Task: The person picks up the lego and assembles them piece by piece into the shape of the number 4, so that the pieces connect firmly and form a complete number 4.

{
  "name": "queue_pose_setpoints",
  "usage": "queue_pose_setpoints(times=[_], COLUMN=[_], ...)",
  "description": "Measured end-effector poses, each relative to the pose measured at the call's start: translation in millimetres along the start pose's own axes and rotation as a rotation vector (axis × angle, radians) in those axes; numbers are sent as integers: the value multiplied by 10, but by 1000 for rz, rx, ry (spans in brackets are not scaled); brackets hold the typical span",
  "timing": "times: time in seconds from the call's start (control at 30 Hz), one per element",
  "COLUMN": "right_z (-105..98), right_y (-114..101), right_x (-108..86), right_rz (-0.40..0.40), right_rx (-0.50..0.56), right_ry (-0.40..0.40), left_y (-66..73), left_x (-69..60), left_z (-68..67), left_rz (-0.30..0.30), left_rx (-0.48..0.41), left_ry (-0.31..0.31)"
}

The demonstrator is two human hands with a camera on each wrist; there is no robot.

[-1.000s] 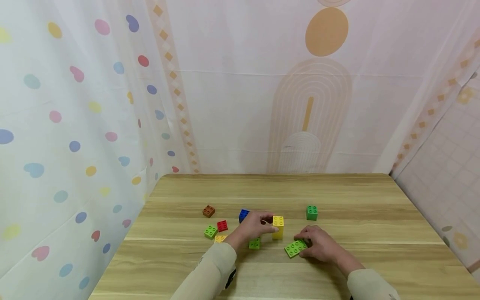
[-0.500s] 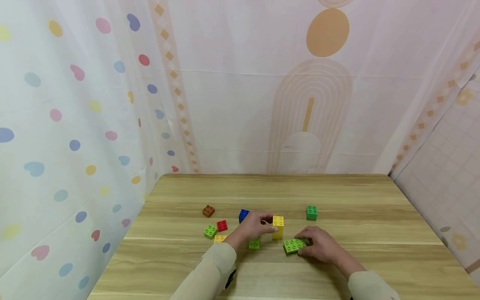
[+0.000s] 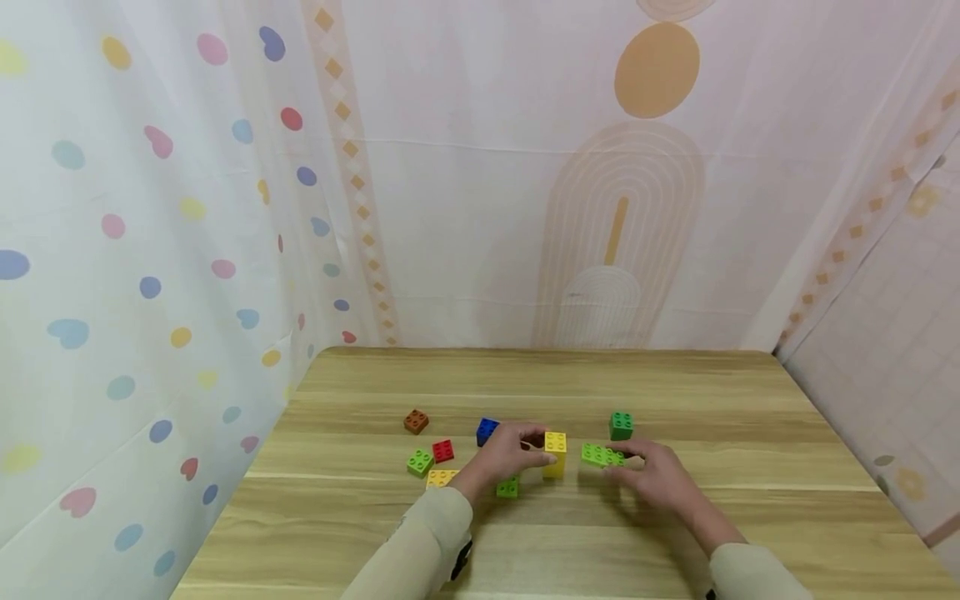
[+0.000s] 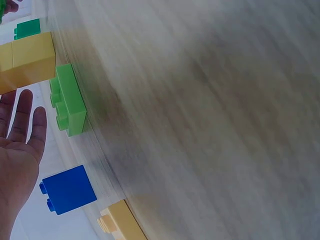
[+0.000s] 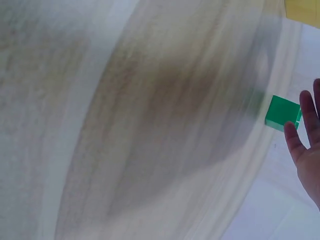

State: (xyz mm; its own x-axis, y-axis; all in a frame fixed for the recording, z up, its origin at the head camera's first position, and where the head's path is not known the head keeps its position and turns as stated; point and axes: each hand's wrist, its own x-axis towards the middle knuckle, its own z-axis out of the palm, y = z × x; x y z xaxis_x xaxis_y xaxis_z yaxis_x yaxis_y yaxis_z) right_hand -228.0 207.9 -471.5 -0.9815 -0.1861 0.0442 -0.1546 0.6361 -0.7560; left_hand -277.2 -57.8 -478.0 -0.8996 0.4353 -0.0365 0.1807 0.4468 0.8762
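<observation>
Two yellow toy building bricks stacked into an upright block [image 3: 554, 457] are held by my left hand [image 3: 504, 460], thumb on the near side. In the left wrist view a seam crosses the yellow stack [image 4: 27, 61]. To its right, my right hand [image 3: 654, 475] pinches one end of a long light green brick [image 3: 600, 455], raised off the table. That brick does not show in the right wrist view, where the right hand [image 5: 309, 150] is partly cut off. A smaller light green brick [image 3: 507, 487] lies below my left hand, partly hidden by it.
On the wooden table [image 3: 675, 383], a dark green brick [image 3: 621, 427] stands behind my right hand. Left of my hands lie brown [image 3: 416, 422], red [image 3: 443, 451], light green [image 3: 420, 462], blue [image 3: 487, 431] and yellow-orange [image 3: 441, 478] bricks. Curtains hang behind and at the left.
My right hand has turned the long light green brick, lifted it off the table and moved it away from me, beside the yellow stack. The left hand stays on the stack.
</observation>
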Motion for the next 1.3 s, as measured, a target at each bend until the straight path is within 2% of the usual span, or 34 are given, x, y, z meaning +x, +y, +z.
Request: queue_pose_setpoints(times=[0.13, 0.33, 0.87, 1.3], right_z=[-4, 14, 139, 240], right_y=[-25, -124, -387, -479], right_x=[25, 76, 223, 310], right_rz=[-5, -79, -161, -193], right_rx=[-2, -18, -31, -23], right_ry=[53, 102, 89, 46], left_y=[-30, -48, -32, -73], left_x=[1, -10, -44, -57], left_z=[5, 20, 45, 28], left_rz=[11, -3, -5, 25], left_rx=[-10, -47, -48, -2], left_ry=[8, 15, 8, 2])
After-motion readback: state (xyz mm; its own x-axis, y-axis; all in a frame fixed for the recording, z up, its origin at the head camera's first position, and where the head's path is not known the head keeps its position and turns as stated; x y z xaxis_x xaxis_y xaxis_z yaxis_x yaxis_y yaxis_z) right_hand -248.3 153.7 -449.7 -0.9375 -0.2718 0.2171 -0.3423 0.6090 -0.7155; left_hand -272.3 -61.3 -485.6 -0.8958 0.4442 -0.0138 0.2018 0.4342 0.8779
